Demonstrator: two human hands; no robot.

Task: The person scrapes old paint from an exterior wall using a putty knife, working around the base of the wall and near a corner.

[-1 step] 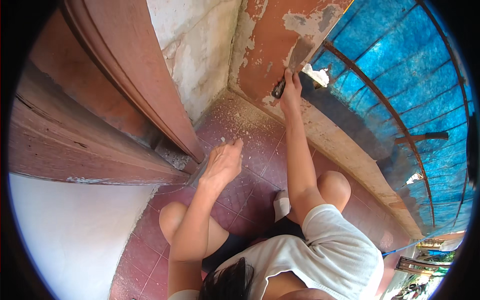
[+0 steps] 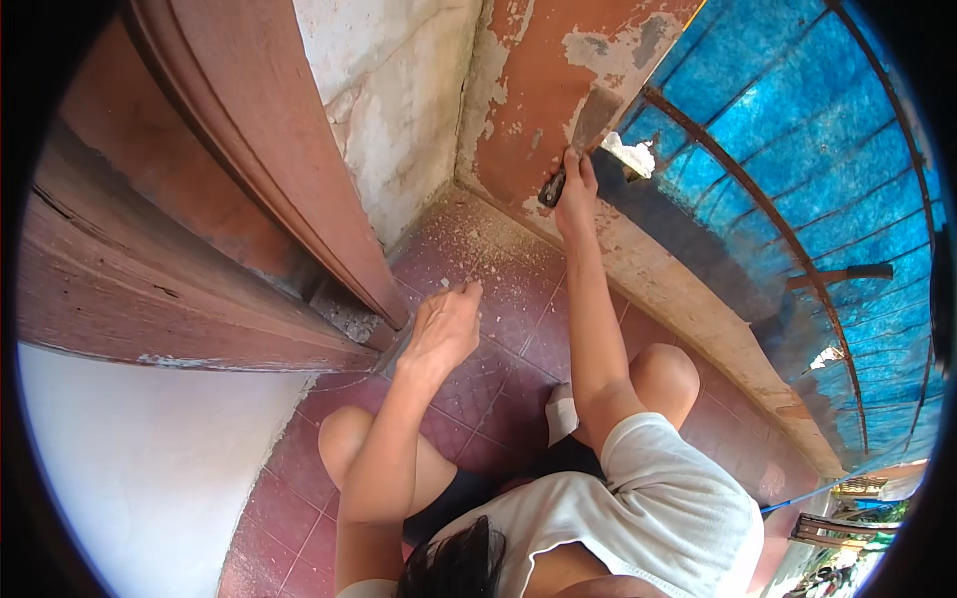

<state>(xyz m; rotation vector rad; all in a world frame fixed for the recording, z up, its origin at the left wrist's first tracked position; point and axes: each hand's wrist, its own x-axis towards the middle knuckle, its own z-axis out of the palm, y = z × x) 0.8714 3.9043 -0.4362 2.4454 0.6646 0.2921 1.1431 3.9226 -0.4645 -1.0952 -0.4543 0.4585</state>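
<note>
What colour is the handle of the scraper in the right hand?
The scraper's handle looks black where it shows; best seen in the head view.

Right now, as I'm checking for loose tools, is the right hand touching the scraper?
Touching. The head view shows the right hand wrapped around the dark handle of the scraper.

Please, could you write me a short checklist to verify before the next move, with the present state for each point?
1. Scraper gripped by its handle: ok, in the right hand.
2. Blade touching the orange-red wall: cannot tell; it overlaps the wall in this view.
3. Left hand away from the blade: ok, it is lower and to the left.
4. Left hand free: cannot tell, the curled fingers hide the palm.
5. Floor tiles clean: not ok, pale chips lie scattered near the corner.
</note>
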